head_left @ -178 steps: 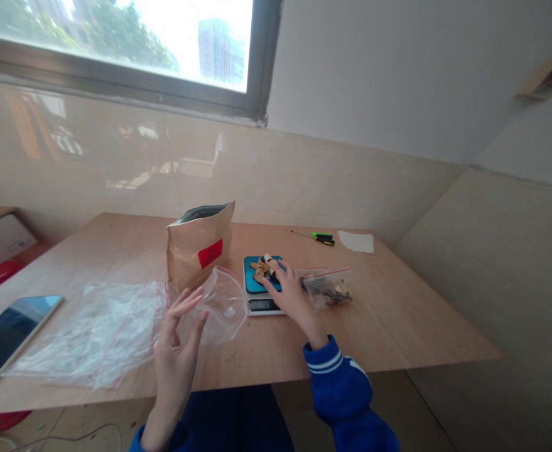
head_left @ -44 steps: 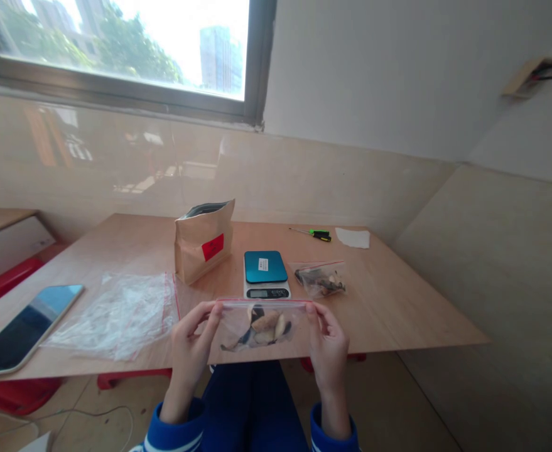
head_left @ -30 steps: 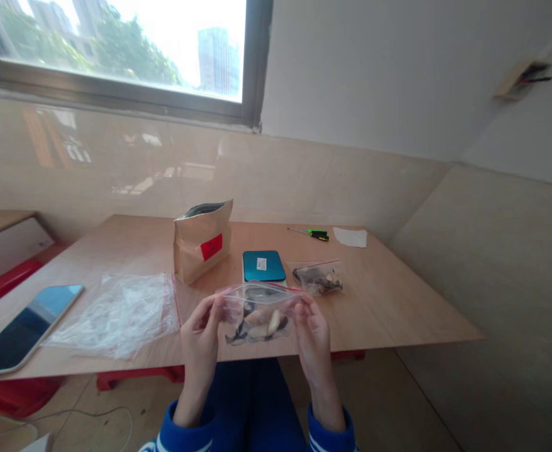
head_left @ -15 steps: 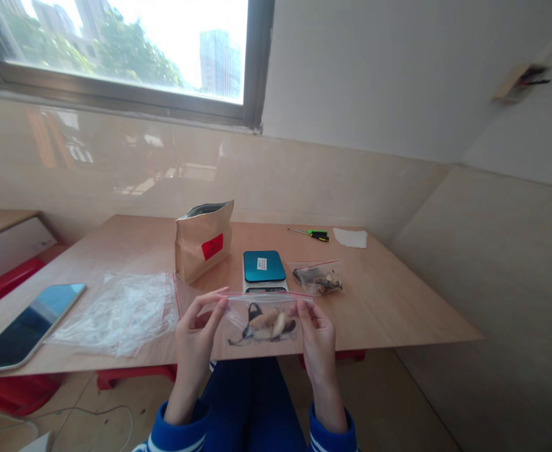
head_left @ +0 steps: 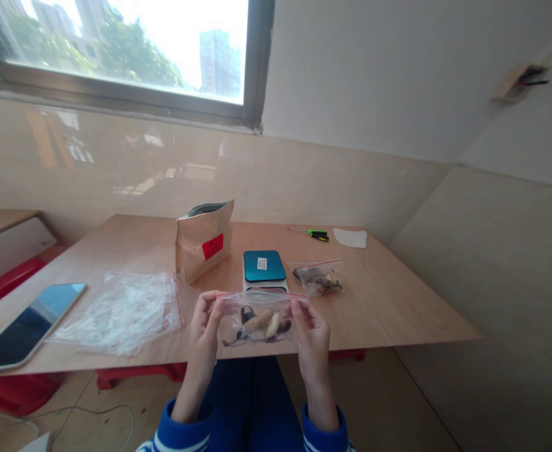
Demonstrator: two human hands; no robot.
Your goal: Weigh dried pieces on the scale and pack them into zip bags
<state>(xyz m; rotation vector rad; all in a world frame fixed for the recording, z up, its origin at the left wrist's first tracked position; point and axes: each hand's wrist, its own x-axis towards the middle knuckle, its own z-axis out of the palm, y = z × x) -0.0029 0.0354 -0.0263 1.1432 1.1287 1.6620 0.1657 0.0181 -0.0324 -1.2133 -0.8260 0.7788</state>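
A clear zip bag (head_left: 238,314) with a red strip along its top hangs between my hands at the table's front edge. Inside lie pale and dark dried pieces (head_left: 264,323) that look like mushrooms. My left hand (head_left: 205,326) pinches the bag's top left corner, and my right hand (head_left: 311,336) grips the top near its right end. Just beyond the bag is a digital scale (head_left: 264,266) with a blue plate; its display is mostly hidden. A second filled zip bag (head_left: 319,277) lies to the right of the scale.
An open brown paper pouch (head_left: 200,248) with a red label stands left of the scale. Several flat clear bags (head_left: 120,314) and a phone (head_left: 28,326) on a cable lie at the left. Screwdrivers (head_left: 316,234) and a white paper (head_left: 350,238) are at the back right.
My left hand has shifted right and my right hand slightly left, bringing them a little closer together. The bag between them has moved slightly up, covering more of the scale's display.
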